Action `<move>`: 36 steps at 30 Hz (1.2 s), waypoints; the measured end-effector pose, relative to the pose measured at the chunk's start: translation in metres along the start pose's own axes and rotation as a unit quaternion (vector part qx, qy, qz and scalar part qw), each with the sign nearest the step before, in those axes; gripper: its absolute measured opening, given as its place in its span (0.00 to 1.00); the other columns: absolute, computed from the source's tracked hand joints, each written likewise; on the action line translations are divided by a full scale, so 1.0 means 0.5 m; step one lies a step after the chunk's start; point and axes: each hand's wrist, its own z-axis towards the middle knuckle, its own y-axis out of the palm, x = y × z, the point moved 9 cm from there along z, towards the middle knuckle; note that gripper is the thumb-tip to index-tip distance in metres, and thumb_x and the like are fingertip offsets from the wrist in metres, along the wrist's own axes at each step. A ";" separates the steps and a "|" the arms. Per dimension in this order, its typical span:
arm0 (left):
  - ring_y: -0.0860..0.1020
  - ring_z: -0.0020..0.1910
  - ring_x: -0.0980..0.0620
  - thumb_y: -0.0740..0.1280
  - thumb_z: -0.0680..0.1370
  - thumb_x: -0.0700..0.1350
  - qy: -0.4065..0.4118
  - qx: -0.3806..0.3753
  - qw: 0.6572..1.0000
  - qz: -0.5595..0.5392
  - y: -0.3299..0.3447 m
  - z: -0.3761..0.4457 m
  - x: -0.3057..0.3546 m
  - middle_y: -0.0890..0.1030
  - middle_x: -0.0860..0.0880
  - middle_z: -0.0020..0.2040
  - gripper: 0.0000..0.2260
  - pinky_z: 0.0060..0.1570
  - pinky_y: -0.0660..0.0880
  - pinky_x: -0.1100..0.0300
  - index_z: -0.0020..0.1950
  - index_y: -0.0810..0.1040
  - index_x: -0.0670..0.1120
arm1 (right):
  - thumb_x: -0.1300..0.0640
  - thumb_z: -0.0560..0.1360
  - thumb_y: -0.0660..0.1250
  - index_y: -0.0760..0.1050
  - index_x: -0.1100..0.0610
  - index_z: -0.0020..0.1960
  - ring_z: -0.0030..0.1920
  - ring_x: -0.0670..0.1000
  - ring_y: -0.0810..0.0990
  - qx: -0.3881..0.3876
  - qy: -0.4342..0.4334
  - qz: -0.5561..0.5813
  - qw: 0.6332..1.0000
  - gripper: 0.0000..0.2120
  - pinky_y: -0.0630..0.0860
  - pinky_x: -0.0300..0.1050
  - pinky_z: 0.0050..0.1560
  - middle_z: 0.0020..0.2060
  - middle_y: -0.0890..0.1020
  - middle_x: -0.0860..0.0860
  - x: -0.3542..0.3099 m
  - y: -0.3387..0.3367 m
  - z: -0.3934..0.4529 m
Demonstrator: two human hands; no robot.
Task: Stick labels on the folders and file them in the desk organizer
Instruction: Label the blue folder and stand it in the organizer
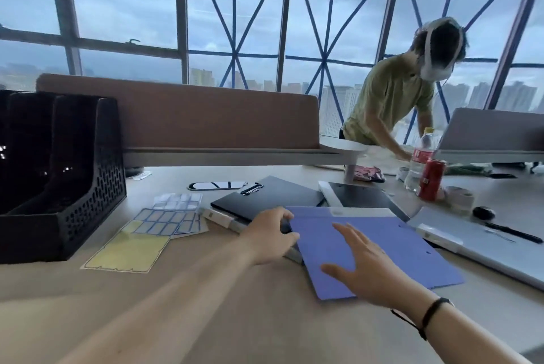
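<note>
Right hand [365,269] partly covering purple folder [391,243]

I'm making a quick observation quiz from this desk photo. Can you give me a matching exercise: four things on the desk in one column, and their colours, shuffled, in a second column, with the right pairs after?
Things:
1. folder under the two hands
2. desk organizer
3. drink can
4. bare backing sheet

Colours:
A. red
B. yellow
C. purple
D. black

Pairs: 1-C, 2-D, 3-A, 4-B
</note>
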 end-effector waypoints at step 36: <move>0.82 0.50 0.48 0.69 0.70 0.67 -0.156 0.037 0.987 -0.027 -0.030 0.102 -0.060 0.83 0.48 0.53 0.27 0.48 0.78 0.55 0.54 0.79 0.46 | 0.24 0.68 0.61 0.48 0.41 0.80 0.80 0.52 0.39 0.122 0.110 0.094 0.982 0.47 0.43 0.60 0.78 0.80 0.44 0.40 0.130 -0.003 0.022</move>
